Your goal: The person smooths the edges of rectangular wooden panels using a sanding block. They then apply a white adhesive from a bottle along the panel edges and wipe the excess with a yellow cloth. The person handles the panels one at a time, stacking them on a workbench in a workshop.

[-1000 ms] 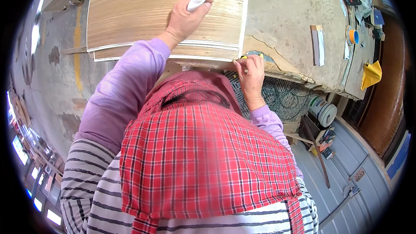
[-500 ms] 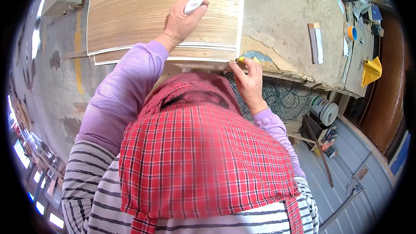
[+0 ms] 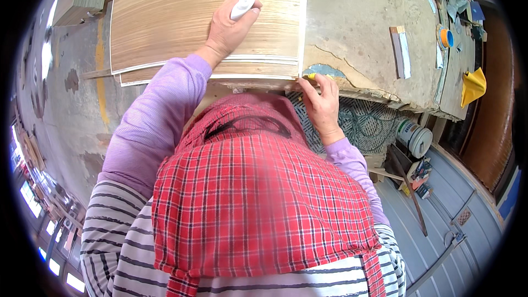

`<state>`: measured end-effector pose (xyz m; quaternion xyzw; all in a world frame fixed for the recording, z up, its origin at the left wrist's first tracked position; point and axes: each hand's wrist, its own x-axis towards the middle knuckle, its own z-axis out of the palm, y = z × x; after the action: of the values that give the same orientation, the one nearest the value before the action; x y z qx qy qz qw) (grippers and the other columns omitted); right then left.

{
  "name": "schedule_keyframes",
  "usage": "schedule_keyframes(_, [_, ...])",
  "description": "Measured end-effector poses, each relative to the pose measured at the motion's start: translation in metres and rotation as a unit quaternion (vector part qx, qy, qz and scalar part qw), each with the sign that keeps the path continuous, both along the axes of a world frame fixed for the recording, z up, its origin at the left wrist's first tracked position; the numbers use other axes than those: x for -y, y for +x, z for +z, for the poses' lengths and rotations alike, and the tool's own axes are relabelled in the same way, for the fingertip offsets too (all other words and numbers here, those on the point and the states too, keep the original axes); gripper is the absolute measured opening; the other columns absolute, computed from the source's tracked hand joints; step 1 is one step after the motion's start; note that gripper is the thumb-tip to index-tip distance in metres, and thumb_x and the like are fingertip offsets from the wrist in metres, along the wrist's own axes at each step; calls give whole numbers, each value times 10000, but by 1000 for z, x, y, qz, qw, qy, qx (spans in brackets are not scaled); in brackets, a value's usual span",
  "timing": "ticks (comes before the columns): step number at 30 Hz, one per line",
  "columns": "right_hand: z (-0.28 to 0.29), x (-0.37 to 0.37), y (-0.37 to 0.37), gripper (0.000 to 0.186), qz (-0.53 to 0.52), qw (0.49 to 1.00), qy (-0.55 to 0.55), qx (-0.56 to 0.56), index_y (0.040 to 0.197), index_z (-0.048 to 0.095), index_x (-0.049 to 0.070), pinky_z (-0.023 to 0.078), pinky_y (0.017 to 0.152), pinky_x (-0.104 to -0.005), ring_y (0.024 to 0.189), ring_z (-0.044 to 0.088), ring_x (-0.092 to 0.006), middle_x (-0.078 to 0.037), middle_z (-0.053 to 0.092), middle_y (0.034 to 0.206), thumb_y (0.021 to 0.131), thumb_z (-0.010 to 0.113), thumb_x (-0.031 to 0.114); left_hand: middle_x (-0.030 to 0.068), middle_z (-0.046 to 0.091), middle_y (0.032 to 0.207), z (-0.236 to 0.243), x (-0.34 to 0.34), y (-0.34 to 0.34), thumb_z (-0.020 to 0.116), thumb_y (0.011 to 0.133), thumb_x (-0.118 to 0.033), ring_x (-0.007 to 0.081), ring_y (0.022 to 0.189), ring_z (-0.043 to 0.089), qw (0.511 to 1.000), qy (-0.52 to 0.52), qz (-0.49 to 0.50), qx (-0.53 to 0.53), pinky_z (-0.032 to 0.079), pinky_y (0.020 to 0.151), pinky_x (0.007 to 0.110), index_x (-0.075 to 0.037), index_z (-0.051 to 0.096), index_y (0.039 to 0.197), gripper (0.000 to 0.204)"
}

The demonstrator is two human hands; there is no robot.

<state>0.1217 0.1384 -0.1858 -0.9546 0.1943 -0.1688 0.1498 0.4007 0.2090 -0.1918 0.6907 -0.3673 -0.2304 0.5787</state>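
A small white squeeze bottle [image 3: 242, 7] with a narrow top is wrapped in my left hand [image 3: 225, 30], which rests over the wood-grain boards. The upper wood-grain board [image 3: 165, 19] has white edges, and the front strip of another board [image 3: 159, 76] shows beneath it. At the front right corner of the boards my right hand [image 3: 323, 107] is closed, thumb and fingers pinching a small yellow tool [image 3: 311, 76]. Most of that tool is hidden by the fingers, so its kind does not show. The fingertips are beside the board's corner at the bench edge.
The worn bench top [image 3: 357, 16] has a chipped front edge. On its right lie a short block [image 3: 400, 52], an orange-and-blue tape roll [image 3: 445, 38] and a yellow cloth [image 3: 472, 87]. A white bucket [image 3: 413, 138] stands below. Stacked panels [image 3: 82, 0] are at far left.
My right hand has shifted slightly right and down, and less of the yellow tool shows. My left hand, still holding the bottle, has moved only a little.
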Motion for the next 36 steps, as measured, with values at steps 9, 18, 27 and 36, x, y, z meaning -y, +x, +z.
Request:
schedule_keyframes(9, [-4, 0, 2, 440, 8, 1000, 7, -2, 1085, 638, 157, 438, 824, -419, 949, 535, -299, -97, 532, 1029, 673, 667, 4, 53, 634, 873, 4, 1, -1, 632, 813, -121, 181, 827, 595, 1000, 9, 20, -12, 473, 763, 294, -67, 661, 903, 109])
schedule_keyframes(18, [7, -7, 16, 368, 23, 999, 22, 18, 1022, 653, 133, 439, 808, -403, 944, 541, -296, -96, 547, 997, 674, 671, 15, 44, 629, 869, -1, 2, 0, 627, 831, -141, 159, 812, 584, 1000, -5, 7, -10, 469, 751, 289, -82, 650, 936, 123])
schedule_keyframes(27, [-19, 77, -4, 138, -241, 966, -12, 89, 901, 636, 111, 387, 813, -421, 920, 502, -285, -69, 552, 971, 837, 644, 233, 36, 659, 871, 39, -40, -28, 602, 890, -210, 109, 770, 612, 964, 78, -191, -165, 496, 691, 265, -33, 487, 1164, 345])
schedule_keyframes(36, [-45, 86, 20, 316, -351, 931, -96, 34, 1080, 585, 172, 339, 911, -427, 1101, 466, -246, -25, 516, 1162, 831, 609, 365, 44, 662, 776, 30, -66, -86, 596, 896, -214, 106, 675, 625, 886, 331, -255, -203, 502, 640, 261, -10, 605, 993, 226])
